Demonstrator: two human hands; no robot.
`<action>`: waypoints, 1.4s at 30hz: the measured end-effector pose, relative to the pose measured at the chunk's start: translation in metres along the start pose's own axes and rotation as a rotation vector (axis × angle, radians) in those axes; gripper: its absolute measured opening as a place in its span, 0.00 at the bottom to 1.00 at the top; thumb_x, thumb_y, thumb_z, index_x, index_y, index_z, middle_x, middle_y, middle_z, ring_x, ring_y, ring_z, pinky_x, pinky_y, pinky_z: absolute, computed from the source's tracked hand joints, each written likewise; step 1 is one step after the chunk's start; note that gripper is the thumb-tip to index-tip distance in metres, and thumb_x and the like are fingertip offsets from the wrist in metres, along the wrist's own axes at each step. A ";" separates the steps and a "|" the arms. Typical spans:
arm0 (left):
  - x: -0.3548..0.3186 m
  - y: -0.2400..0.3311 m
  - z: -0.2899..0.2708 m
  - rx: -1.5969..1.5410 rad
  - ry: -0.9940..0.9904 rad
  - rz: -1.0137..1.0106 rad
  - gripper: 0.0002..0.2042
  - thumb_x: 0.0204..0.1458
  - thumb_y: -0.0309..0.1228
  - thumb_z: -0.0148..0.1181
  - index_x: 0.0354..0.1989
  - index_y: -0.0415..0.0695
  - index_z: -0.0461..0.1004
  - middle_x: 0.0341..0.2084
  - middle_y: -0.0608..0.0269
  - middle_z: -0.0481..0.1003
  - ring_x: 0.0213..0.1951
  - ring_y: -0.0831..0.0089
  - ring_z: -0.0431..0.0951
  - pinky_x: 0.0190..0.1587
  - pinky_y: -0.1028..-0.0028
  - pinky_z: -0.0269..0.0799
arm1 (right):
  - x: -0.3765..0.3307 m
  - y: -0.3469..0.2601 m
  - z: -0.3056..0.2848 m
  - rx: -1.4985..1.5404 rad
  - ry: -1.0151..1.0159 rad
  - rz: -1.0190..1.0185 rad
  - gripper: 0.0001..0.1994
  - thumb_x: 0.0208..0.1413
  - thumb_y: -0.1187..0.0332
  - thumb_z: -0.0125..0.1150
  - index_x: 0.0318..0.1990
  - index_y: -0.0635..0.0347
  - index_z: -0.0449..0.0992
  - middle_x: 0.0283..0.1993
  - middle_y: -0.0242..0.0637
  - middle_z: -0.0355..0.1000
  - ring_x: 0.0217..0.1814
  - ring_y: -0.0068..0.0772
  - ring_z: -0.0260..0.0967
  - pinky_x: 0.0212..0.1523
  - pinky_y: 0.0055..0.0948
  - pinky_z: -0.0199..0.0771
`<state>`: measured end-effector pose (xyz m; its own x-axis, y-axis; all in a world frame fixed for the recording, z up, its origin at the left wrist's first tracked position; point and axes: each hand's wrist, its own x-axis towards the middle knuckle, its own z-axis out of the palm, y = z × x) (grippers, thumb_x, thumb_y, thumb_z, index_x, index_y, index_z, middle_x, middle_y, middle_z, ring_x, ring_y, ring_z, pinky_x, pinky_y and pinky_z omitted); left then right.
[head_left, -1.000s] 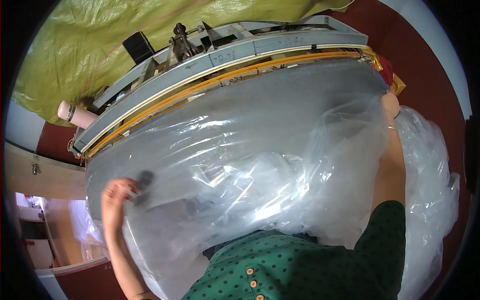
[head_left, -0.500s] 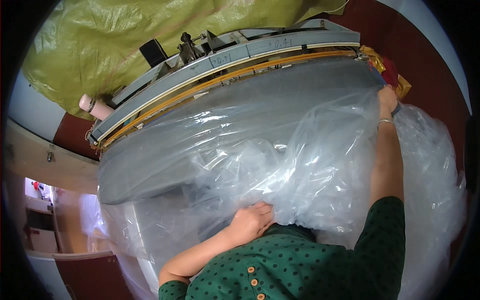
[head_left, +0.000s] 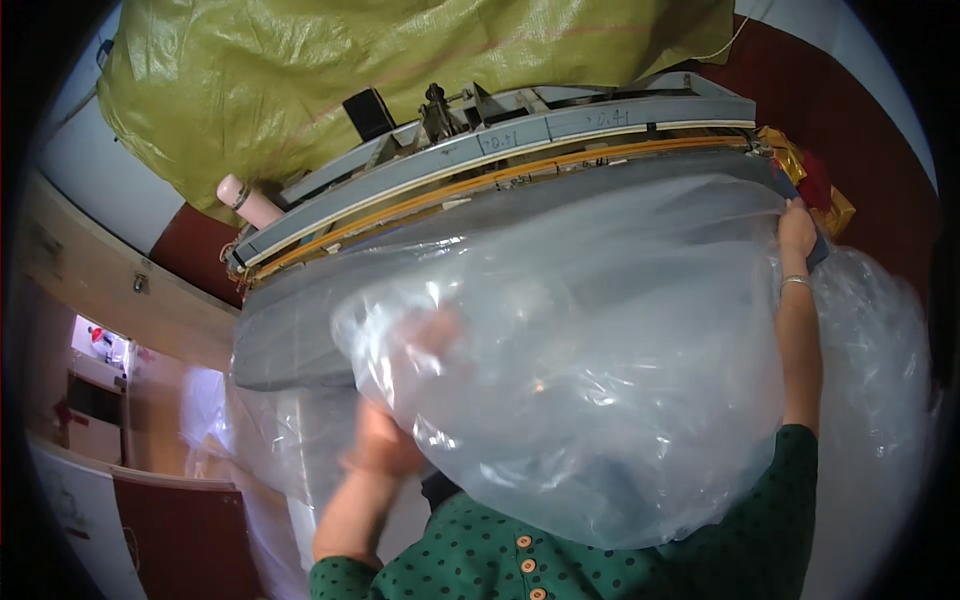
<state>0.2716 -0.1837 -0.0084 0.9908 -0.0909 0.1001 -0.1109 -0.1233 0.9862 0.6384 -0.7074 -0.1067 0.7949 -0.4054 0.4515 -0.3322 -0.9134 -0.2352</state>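
A big sheet of transparent plastic film (head_left: 600, 330) billows in front of me, spread between my arms and over the grey work surface (head_left: 300, 300). At the far right corner of that surface, my right hand (head_left: 797, 232) has its fingers closed on the film's edge, with the arm stretched forward. My left hand (head_left: 388, 440) is at the film's near left side, smeared by motion. Its fingers show only as a pinkish blur through the plastic, so their grip cannot be made out.
Behind the surface runs a long grey metal frame (head_left: 520, 135) with an orange strip along it. A pink bottle (head_left: 247, 203) and a black box-like piece (head_left: 370, 113) are at the frame. A yellow-green woven sheet (head_left: 400, 50) hangs beyond. More film (head_left: 875, 400) lies bunched on the right.
My left hand has moved forward and left from near my waist, and the crumpled film has lifted into a smooth bulge. My right hand keeps its hold at the far right corner.
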 end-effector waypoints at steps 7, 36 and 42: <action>-0.053 -0.059 -0.012 0.542 -0.058 0.011 0.06 0.48 0.26 0.54 0.33 0.39 0.72 0.25 0.63 0.72 0.27 0.76 0.68 0.30 0.76 0.66 | -0.005 -0.002 0.004 0.022 -0.036 0.025 0.15 0.60 0.59 0.36 0.40 0.58 0.69 0.38 0.52 0.71 0.43 0.54 0.69 0.41 0.48 0.67; -0.080 0.137 -0.349 1.411 1.312 0.205 0.12 0.49 0.32 0.58 0.23 0.36 0.66 0.13 0.66 0.62 0.18 0.82 0.58 0.21 0.80 0.58 | -0.013 -0.015 0.000 0.073 -0.030 -0.105 0.14 0.60 0.60 0.37 0.37 0.61 0.66 0.37 0.56 0.69 0.41 0.60 0.64 0.38 0.50 0.63; -0.016 0.130 -0.258 1.346 0.947 0.657 0.09 0.53 0.32 0.53 0.31 0.37 0.71 0.28 0.65 0.72 0.29 0.76 0.70 0.34 0.77 0.66 | -0.001 0.016 0.011 0.090 0.013 -0.073 0.15 0.60 0.59 0.36 0.38 0.61 0.66 0.36 0.54 0.70 0.42 0.58 0.65 0.39 0.49 0.63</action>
<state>0.2617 0.0564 0.1518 0.4081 0.0340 0.9123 0.0306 -0.9993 0.0235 0.6379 -0.7208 -0.1206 0.8086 -0.3384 0.4813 -0.2259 -0.9339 -0.2770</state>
